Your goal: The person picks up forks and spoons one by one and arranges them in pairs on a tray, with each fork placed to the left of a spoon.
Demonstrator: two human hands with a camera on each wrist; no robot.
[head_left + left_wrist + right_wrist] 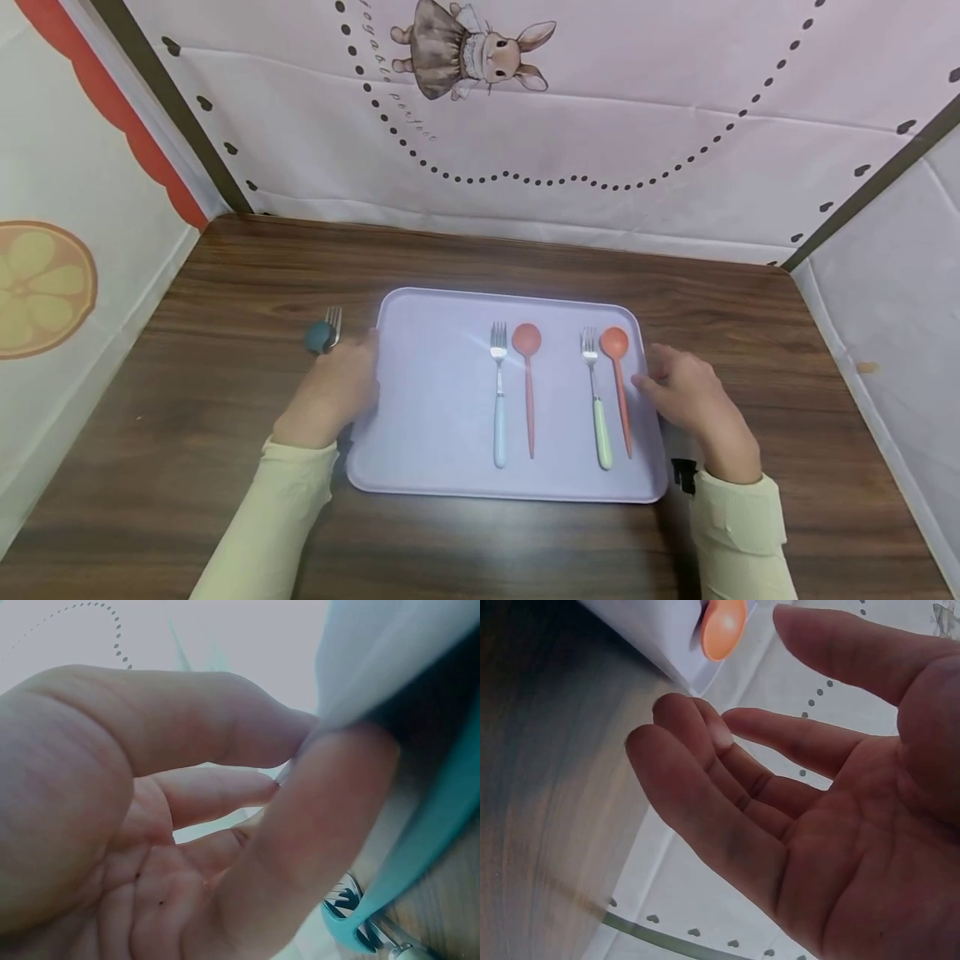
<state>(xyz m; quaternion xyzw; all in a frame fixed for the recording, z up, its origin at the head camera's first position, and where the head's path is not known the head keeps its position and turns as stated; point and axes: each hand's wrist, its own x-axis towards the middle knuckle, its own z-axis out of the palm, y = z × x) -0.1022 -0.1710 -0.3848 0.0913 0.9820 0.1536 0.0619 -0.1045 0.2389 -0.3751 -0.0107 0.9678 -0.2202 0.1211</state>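
A pale lilac tray [431, 400] lies on the wooden table, its left side a little raised in the left wrist view. My left hand [337, 387] pinches that left edge between thumb and finger. At the tray's right edge, my right hand [693, 396] holds nothing, its fingers loosely bent and thumb near the rim. On the tray lie a blue-handled fork [500, 417], a coral spoon [527, 340], a green-handled fork [602, 429] and an orange spoon [615, 342]. A teal spoon [318, 337] and another fork [334, 318] lie left of the tray, partly hidden by my left hand.
The wooden table [525, 550] runs back to a printed cloth wall [637, 133] with a rabbit figure. Further cloth walls stand at the left [82, 392] and right [900, 275]. A small black object [683, 475] shows by my right wrist.
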